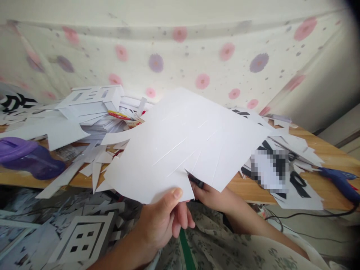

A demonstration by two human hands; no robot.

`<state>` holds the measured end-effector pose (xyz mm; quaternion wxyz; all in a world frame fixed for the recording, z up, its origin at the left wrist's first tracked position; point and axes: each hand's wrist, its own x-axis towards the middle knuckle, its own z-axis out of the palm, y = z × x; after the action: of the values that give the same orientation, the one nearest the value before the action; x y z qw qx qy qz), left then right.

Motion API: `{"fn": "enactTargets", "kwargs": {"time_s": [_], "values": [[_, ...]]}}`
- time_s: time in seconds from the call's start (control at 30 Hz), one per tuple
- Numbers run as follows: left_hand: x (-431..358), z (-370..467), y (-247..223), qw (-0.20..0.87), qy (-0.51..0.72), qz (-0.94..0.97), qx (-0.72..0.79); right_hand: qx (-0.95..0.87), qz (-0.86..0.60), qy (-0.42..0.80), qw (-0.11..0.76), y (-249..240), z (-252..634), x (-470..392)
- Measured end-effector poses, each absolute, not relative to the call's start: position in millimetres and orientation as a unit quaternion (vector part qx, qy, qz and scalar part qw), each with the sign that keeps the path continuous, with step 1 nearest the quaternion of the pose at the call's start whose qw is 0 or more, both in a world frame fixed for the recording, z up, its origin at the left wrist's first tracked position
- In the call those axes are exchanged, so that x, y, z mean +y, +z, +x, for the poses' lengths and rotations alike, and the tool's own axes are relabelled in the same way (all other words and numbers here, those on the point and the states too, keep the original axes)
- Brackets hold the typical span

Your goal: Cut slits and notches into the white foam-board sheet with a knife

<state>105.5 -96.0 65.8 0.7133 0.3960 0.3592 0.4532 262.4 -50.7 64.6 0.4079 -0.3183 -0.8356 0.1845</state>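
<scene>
A large sheet of white card [180, 131] with several scored lines spreads out in front of me above the table edge. My left hand [165, 215] pinches its near edge, thumb on top and fingers curled below. On the right, my right hand [209, 197] is closed under the card around what look like black-handled scissors [196, 181]. Only a short dark part of them shows; the blades are hidden by the card. Beside them, a cut opens into the card's near edge.
On the wooden table [233, 189], a purple bottle [30, 157] lies left among card scraps, near a white card model [90, 97]. A blue glue gun [337, 180] with a black cable sits right. Below left are more scraps and a windowed card piece [81, 240].
</scene>
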Motion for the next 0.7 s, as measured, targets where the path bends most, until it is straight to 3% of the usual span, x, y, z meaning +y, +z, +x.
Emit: {"fn": "enactTargets", "kwargs": {"time_s": [0.43, 0.7], "values": [[-100.4, 105.7, 64.4, 0.717, 0.483, 0.380, 0.329, -0.839, -0.275, 0.250, 0.397, 62.2, 260.8, -55.6], [-101.6, 102.5, 73.8, 0.687, 0.491, 0.413, 0.341, -0.833, -0.290, 0.171, 0.440, 52.1, 265.9, -59.6]]}}
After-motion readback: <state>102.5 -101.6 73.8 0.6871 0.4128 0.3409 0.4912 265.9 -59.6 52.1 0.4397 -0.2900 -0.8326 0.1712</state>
